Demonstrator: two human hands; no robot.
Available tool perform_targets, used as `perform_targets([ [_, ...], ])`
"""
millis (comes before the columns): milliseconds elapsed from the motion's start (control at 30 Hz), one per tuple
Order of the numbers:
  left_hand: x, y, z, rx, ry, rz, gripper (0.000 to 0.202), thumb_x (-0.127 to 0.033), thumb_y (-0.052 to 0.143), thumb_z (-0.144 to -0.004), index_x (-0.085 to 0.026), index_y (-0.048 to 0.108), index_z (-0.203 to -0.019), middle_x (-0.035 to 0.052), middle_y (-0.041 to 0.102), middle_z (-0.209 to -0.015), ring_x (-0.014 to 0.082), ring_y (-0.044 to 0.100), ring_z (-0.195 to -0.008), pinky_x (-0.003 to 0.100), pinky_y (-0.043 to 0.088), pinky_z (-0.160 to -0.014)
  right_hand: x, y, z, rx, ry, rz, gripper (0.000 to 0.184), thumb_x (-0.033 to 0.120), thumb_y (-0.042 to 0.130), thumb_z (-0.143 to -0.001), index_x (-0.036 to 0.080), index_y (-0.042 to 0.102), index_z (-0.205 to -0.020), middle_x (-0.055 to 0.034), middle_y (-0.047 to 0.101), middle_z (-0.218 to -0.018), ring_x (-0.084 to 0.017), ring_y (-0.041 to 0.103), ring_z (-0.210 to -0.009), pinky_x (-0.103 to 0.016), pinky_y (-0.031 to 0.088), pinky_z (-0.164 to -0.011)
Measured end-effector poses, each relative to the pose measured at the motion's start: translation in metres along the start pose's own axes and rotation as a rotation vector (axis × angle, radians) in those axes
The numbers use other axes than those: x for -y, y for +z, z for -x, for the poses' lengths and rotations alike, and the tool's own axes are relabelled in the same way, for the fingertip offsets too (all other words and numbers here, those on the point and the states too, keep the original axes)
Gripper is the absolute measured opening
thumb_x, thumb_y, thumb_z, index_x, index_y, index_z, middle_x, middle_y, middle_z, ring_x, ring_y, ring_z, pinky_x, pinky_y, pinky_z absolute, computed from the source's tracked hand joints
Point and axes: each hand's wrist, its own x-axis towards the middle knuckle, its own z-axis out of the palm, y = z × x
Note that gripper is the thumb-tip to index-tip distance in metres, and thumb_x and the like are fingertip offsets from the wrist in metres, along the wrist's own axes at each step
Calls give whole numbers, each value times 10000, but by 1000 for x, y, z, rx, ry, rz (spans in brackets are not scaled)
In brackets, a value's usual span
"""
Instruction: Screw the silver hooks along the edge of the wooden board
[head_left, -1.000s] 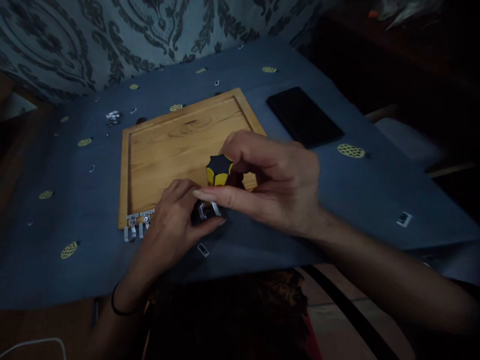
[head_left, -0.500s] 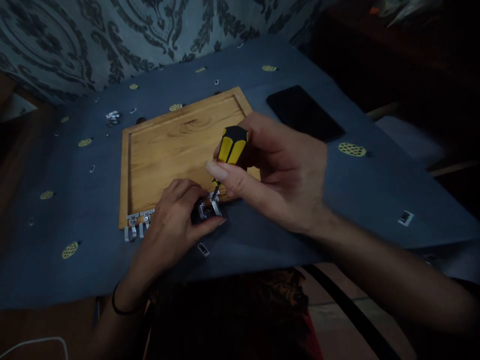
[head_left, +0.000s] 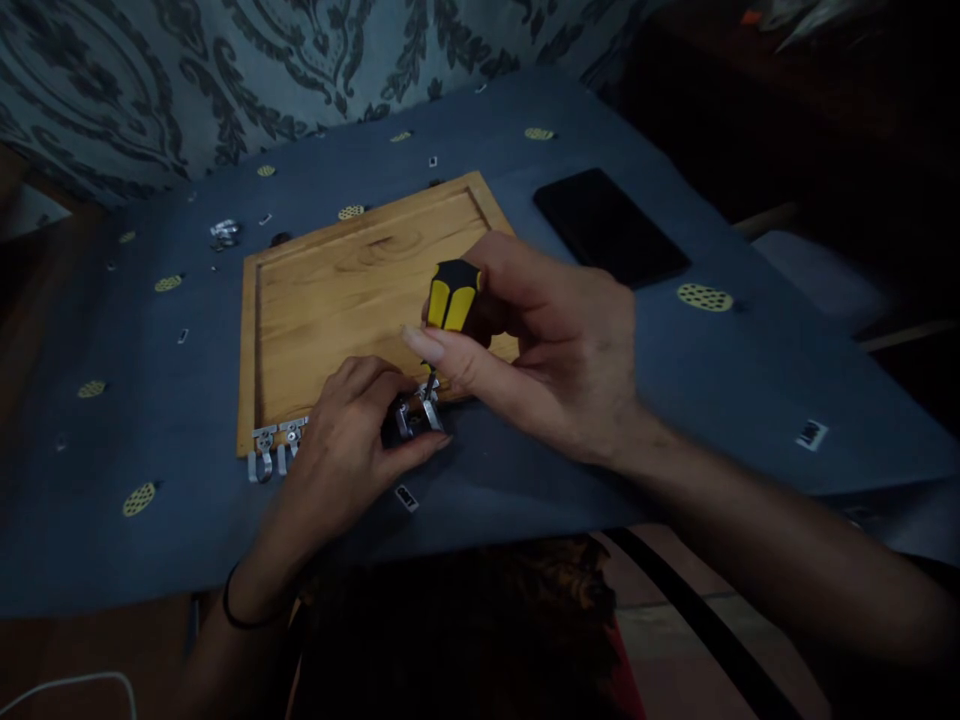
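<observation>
My right hand (head_left: 544, 355) is closed around the black and yellow handle of a small screwdriver (head_left: 454, 297), its thumb on the near side. The dark shaft points down at the metal hook rail (head_left: 291, 436), where a hook (head_left: 430, 414) stands out from the front edge of a wooden board (head_left: 337, 315). My left hand (head_left: 352, 440) steadies the rail, thumb below and fingers above the hooks. Several silvery hooks show on either side of this hand; the rail's middle is hidden under it. Whether the screwdriver tip sits in a screw is too small to tell.
A black flat device, like a phone or tablet (head_left: 609, 225), lies right of the board. Small shiny metal pieces (head_left: 225, 234) lie at the back left. Blue cloth with pineapple prints (head_left: 750, 400) covers the table, which meets a patterned wall (head_left: 300, 60) behind.
My right hand and the screwdriver handle have shifted slightly left and down, the shaft standing a little more upright. My left hand and the hook rail stay in place.
</observation>
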Motion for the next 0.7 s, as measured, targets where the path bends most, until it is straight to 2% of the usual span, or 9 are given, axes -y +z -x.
perform_targets([
  [300, 1, 0, 0, -6, 6, -8, 296, -394, 779, -913, -210, 669, -1118, 62, 711, -1082, 281, 650, -1065, 443, 530, -930, -1, 1, 1, -15, -33, 31, 275, 383, 711, -953, 230, 552, -788, 49, 540, -692, -90, 505, -571, -255, 474, -563],
  [500, 1, 1, 1, -24, 24, -25, 307, -424, 785, -910, -197, 673, -1083, 66, 715, -1072, 292, 659, -1045, 445, 534, -901, -3, 0, 1, 27, -31, 32, 240, 400, 698, -958, 238, 569, -837, 50, 565, -710, -89, 526, -588, -251, 482, -592],
  [600, 2, 2, 1, -30, 43, -30, 350, -423, 780, -918, -188, 669, -1153, 78, 714, -1124, 296, 658, -1074, 450, 538, -917, -4, 2, 1, 3, -71, 65, 243, 380, 706, -956, 229, 567, -827, 60, 547, -695, -81, 515, -582, -245, 497, -628],
  [700, 2, 3, 1, -44, 57, -33, 421, -418, 781, -917, -186, 648, -1243, 84, 710, -1188, 299, 657, -1118, 454, 540, -949, -5, 2, -1, 8, -56, -6, 283, 433, 723, -939, 227, 580, -806, 51, 563, -711, -88, 523, -606, -236, 506, -620],
])
